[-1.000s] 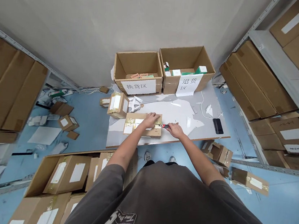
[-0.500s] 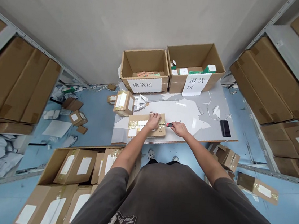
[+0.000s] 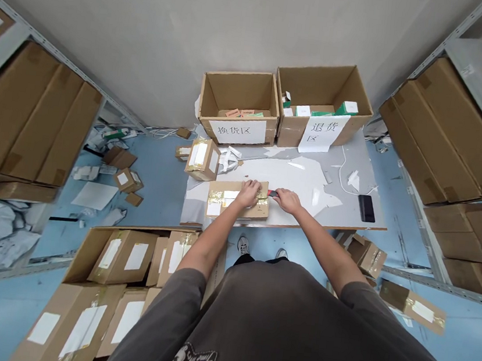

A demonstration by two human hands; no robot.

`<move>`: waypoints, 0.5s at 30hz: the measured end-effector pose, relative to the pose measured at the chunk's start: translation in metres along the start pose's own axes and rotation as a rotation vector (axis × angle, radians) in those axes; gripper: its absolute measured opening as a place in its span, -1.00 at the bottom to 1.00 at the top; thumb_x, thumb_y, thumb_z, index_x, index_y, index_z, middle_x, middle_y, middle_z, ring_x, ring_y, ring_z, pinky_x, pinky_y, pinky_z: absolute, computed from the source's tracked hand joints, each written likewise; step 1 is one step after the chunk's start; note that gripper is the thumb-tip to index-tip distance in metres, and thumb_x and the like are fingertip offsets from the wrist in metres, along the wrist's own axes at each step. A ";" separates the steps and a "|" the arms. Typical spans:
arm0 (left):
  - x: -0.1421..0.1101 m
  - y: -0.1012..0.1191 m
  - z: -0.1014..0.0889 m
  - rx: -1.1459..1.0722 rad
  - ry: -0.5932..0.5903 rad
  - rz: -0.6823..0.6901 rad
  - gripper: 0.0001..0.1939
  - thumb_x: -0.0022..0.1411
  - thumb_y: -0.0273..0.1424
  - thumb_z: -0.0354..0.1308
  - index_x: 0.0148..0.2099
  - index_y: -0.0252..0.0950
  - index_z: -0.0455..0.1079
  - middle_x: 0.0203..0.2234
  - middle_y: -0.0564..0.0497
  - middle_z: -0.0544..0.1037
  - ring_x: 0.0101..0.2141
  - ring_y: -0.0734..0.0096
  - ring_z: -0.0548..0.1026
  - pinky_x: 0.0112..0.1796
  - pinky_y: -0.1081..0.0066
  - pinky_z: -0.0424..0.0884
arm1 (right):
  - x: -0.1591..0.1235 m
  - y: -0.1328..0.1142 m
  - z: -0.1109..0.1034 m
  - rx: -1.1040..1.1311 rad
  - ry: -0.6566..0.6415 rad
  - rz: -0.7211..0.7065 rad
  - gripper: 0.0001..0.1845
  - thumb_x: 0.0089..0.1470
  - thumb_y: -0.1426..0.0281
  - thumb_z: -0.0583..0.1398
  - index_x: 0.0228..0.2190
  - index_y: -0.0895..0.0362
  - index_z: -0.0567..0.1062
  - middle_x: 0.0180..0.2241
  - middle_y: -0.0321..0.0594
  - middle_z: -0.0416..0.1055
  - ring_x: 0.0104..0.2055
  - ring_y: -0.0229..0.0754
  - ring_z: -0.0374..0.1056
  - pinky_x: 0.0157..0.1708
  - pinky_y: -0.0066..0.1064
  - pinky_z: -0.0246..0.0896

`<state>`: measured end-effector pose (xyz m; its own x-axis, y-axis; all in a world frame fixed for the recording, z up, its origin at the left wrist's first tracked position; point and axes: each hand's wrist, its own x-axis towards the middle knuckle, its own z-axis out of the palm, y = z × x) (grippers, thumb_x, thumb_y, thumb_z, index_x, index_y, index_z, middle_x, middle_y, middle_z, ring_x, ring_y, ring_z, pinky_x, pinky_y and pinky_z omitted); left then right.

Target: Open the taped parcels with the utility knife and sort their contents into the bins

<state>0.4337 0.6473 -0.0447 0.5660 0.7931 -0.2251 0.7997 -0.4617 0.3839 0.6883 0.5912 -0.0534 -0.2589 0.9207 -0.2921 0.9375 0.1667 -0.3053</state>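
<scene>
A flat cardboard parcel (image 3: 225, 200) with yellow tape and a white label lies near the front edge of the grey table (image 3: 343, 208). My left hand (image 3: 248, 194) rests on top of the parcel's right part, fingers bent and pressing down. My right hand (image 3: 287, 201) is just off the parcel's right end, closed on a small red-handled cutter (image 3: 271, 193) whose tip points at the parcel's edge.
Two open cartons with paper signs (image 3: 239, 105) (image 3: 321, 99) stand at the table's back. A small taped box (image 3: 202, 159) sits at the left edge, a black phone (image 3: 366, 207) at the right. Cartons of parcels (image 3: 126, 260) on the floor, shelving with boxes on both sides.
The view has shifted slightly. My right hand with the cutter has moved a little closer to the parcel's right end; my left hand stays on the parcel.
</scene>
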 end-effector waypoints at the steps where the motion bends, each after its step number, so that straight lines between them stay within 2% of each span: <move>1: 0.000 -0.001 0.000 -0.009 -0.010 0.005 -0.41 0.10 -0.56 0.23 0.20 -0.17 0.34 0.17 -0.19 0.50 0.25 -0.12 0.32 0.34 -0.12 0.20 | 0.002 0.001 -0.001 -0.002 -0.005 -0.010 -0.62 0.52 0.17 0.11 0.14 0.13 0.50 0.09 0.06 0.57 0.08 0.10 0.46 -0.06 -0.27 0.21; 4: 0.001 -0.007 0.000 -0.030 -0.039 0.009 -0.40 0.09 -0.53 0.28 0.20 -0.15 0.37 0.19 -0.18 0.49 0.31 -0.14 0.29 0.37 -0.15 0.16 | -0.001 0.010 0.001 0.001 0.008 -0.025 -0.64 0.52 0.19 0.10 0.13 0.14 0.50 0.08 0.04 0.58 0.05 0.08 0.47 -0.07 -0.28 0.22; 6: 0.001 -0.013 -0.001 -0.034 -0.053 0.013 -0.49 0.14 -0.48 0.31 0.15 -0.16 0.41 0.25 -0.19 0.46 0.38 -0.17 0.23 0.41 -0.17 0.11 | -0.010 0.019 0.005 0.014 0.027 -0.014 -0.64 0.51 0.20 0.10 0.12 0.14 0.50 0.08 0.03 0.59 0.04 0.07 0.48 -0.07 -0.28 0.24; 8: 0.001 -0.020 -0.003 -0.042 -0.067 0.036 -0.59 0.22 -0.37 0.31 0.13 -0.17 0.44 0.31 -0.19 0.43 0.46 -0.15 0.16 0.44 -0.13 0.06 | -0.022 0.029 0.008 0.033 0.065 0.016 -0.65 0.49 0.22 0.12 0.12 0.14 0.50 0.07 0.05 0.60 0.04 0.08 0.48 -0.06 -0.27 0.26; 10: -0.001 -0.027 -0.006 -0.042 -0.093 0.079 -0.56 0.31 -0.19 0.29 0.18 -0.18 0.45 0.37 -0.19 0.39 0.51 -0.09 0.08 0.48 -0.06 0.02 | -0.032 0.037 0.007 0.065 0.137 0.071 -0.64 0.47 0.23 0.12 0.12 0.16 0.50 0.07 0.07 0.60 0.05 0.10 0.49 -0.05 -0.25 0.28; 12: -0.004 -0.032 -0.009 -0.010 -0.140 0.104 -0.33 0.29 0.02 0.32 0.32 -0.18 0.41 0.48 -0.19 0.27 0.55 -0.12 -0.02 0.49 -0.04 -0.03 | -0.039 0.041 0.002 0.132 0.232 0.120 -0.62 0.46 0.21 0.11 0.13 0.16 0.49 0.07 0.08 0.60 0.05 0.12 0.50 -0.04 -0.23 0.31; 15: -0.008 -0.036 -0.012 0.096 -0.266 0.075 0.23 -0.02 0.24 0.46 0.57 -0.09 0.14 0.63 -0.19 -0.09 0.57 -0.36 -0.22 0.48 -0.21 -0.12 | -0.041 0.038 -0.011 0.328 0.359 0.144 -0.58 0.46 0.13 0.08 0.15 0.11 0.47 -0.02 -0.02 0.63 -0.01 0.09 0.54 -0.04 -0.22 0.36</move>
<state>0.3979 0.6620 -0.0456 0.6468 0.6292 -0.4310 0.7618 -0.5604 0.3250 0.7376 0.5634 -0.0428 0.0180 0.9990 -0.0399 0.8205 -0.0376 -0.5704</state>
